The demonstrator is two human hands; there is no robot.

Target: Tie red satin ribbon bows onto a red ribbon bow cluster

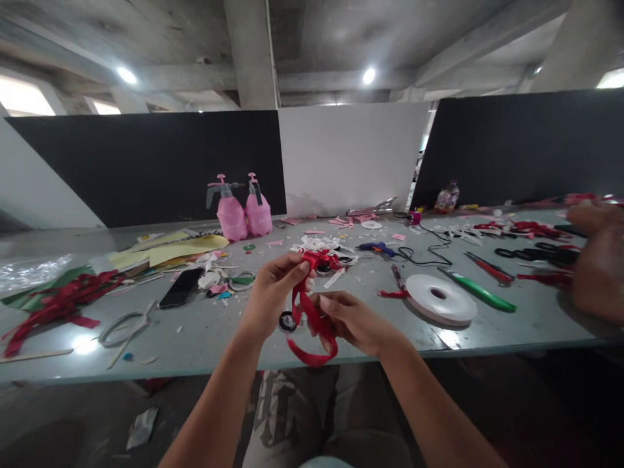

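Observation:
A red ribbon (312, 354) hangs in loops between my hands, above the front edge of the table. The thumb and fingers of my left hand (275, 286) pinch its upper part, near a bunched red piece. Lower and to the right, my right hand (348, 318) is closed on another stretch of the same ribbon; its fingertips are partly hidden behind the ribbon. Close to my left hand a small black ring-shaped thing (287, 320) shows, perhaps a scissors handle. Right of my right hand lies a wide white ribbon roll (441, 300).
Red ribbon strips (68, 302), a phone (182, 288) and a wire coil (124, 328) lie left. Two pink spray bottles (233, 218) stand behind. A blue glue gun (377, 248), green cutter (482, 290) and black scissors (536, 252) lie right, near another person's arm (597, 273).

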